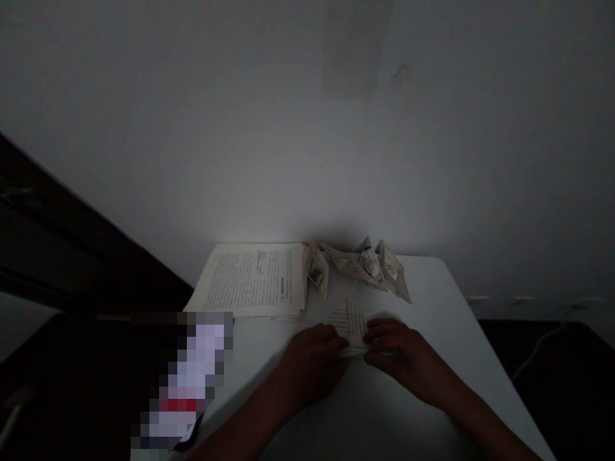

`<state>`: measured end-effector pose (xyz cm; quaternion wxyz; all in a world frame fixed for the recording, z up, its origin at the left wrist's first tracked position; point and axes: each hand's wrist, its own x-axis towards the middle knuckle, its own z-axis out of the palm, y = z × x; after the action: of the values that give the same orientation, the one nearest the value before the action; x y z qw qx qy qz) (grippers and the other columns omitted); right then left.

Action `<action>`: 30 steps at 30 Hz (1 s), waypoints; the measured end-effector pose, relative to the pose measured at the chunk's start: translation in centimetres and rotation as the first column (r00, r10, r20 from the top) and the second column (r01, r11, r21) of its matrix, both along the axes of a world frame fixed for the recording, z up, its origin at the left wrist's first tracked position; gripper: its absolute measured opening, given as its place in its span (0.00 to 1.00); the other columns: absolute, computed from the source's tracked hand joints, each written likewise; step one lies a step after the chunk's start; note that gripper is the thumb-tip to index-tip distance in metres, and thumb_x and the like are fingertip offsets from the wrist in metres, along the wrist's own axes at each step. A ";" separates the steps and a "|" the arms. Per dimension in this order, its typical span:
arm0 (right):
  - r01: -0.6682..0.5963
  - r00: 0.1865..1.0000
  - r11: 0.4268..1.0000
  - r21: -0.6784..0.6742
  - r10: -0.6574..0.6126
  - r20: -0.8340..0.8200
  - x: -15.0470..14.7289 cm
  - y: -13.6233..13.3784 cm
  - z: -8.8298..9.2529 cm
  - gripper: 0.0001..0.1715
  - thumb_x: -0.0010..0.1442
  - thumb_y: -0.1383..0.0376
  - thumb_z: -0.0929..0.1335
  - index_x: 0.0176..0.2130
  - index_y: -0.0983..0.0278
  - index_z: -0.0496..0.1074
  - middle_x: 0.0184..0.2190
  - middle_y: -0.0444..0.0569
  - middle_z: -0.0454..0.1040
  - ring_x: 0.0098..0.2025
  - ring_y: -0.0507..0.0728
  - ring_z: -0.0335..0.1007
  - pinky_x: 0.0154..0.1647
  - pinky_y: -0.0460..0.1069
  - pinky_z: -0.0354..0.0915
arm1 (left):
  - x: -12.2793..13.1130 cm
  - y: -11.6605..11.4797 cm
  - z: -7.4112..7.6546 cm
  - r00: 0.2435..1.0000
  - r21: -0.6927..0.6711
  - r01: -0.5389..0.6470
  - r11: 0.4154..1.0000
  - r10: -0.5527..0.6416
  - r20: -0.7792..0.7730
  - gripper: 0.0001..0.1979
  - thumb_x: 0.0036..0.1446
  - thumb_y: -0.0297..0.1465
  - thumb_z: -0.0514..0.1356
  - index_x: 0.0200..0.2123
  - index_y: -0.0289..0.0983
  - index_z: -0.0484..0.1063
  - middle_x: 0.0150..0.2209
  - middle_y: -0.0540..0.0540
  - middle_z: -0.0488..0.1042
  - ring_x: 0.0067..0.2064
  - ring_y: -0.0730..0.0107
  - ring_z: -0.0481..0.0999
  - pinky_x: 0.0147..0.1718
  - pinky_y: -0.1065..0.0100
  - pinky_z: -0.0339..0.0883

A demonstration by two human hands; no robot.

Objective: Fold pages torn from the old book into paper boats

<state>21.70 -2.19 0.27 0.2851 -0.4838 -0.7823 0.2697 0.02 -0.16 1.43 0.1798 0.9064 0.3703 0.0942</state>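
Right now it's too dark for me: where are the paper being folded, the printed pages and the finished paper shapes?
paper being folded (349, 319): head view, printed triangular face.
printed pages (254, 278): head view, top sheet's middle.
finished paper shapes (369, 256): head view, middle shape's peak.

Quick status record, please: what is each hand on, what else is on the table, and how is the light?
left hand: grips the lower left edge of the folded printed sheet
right hand: grips that sheet's lower right edge
sheet shape: triangle, tip pointing away from the person, lying on the white table
stack of printed pages: far left part of the table, beyond the left hand
folded paper figures: a row at the table's far edge by the wall, right of the stack
light: dim; fine creases cannot be made out
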 end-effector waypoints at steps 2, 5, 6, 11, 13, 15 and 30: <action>-0.024 0.998 0.999 0.027 0.022 0.063 0.0 -0.1 0.1 0.03 0.52 0.66 0.71 0.32 0.61 0.75 0.37 0.49 0.76 0.48 0.59 0.67 0.49 0.55 0.64 | 0.5 -0.2 0.0 0.996 0.047 0.026 0.999 -0.022 -0.081 0.09 0.53 0.30 0.58 0.40 0.38 0.68 0.37 0.46 0.70 0.38 0.65 0.70 0.35 0.66 0.66; -0.041 0.988 0.995 0.089 0.027 0.152 -0.1 -0.4 0.3 0.10 0.50 0.69 0.71 0.36 0.62 0.74 0.40 0.50 0.75 0.48 0.59 0.66 0.50 0.54 0.62 | 1.3 -0.2 -0.3 0.987 0.114 0.071 0.991 -0.054 -0.151 0.07 0.54 0.31 0.57 0.37 0.37 0.68 0.35 0.47 0.70 0.36 0.65 0.70 0.33 0.66 0.65; -0.042 0.984 0.993 0.109 0.022 0.179 -0.1 -0.4 0.5 0.11 0.49 0.70 0.70 0.36 0.62 0.74 0.40 0.50 0.75 0.48 0.59 0.66 0.50 0.54 0.62 | 1.5 -0.1 -0.5 0.984 0.130 0.085 0.988 -0.063 -0.164 0.06 0.55 0.31 0.56 0.36 0.37 0.67 0.34 0.47 0.70 0.35 0.65 0.70 0.32 0.66 0.65; -0.046 0.945 0.992 0.122 0.003 0.327 -0.4 -0.7 1.0 0.09 0.53 0.70 0.67 0.36 0.62 0.74 0.37 0.50 0.73 0.42 0.59 0.67 0.46 0.54 0.59 | 2.1 0.4 -0.8 0.980 0.185 0.124 0.975 -0.091 -0.178 0.04 0.56 0.30 0.55 0.30 0.37 0.68 0.31 0.49 0.70 0.33 0.67 0.69 0.29 0.68 0.63; -0.031 0.928 0.992 0.121 -0.016 0.373 -0.5 -0.7 1.0 0.07 0.56 0.69 0.66 0.35 0.62 0.74 0.34 0.49 0.73 0.40 0.58 0.66 0.44 0.54 0.59 | 2.3 0.7 -0.9 0.981 0.190 0.127 0.973 -0.094 -0.172 0.06 0.56 0.30 0.55 0.28 0.37 0.68 0.30 0.49 0.70 0.33 0.66 0.69 0.29 0.67 0.63; -0.015 0.913 0.994 0.109 -0.031 0.408 -0.5 -0.7 0.9 0.08 0.58 0.68 0.65 0.34 0.62 0.74 0.32 0.49 0.72 0.38 0.58 0.66 0.42 0.54 0.58 | 2.7 1.0 -0.9 0.982 0.182 0.116 0.976 -0.085 -0.168 0.07 0.56 0.30 0.55 0.27 0.37 0.69 0.29 0.48 0.70 0.33 0.66 0.69 0.30 0.67 0.63; 0.082 0.906 0.994 -0.073 -0.043 0.421 -0.6 1.0 1.5 0.10 0.57 0.61 0.66 0.32 0.63 0.74 0.31 0.49 0.75 0.37 0.59 0.68 0.40 0.50 0.58 | 4.7 3.2 2.1 0.932 -0.072 0.008 0.997 -0.033 -0.362 0.10 0.53 0.31 0.54 0.34 0.33 0.73 0.34 0.40 0.76 0.37 0.58 0.76 0.34 0.62 0.70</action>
<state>21.13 -1.18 1.78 0.0973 -0.5674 -0.7966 0.1848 4.75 3.04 3.52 0.1406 0.9053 0.3906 -0.0896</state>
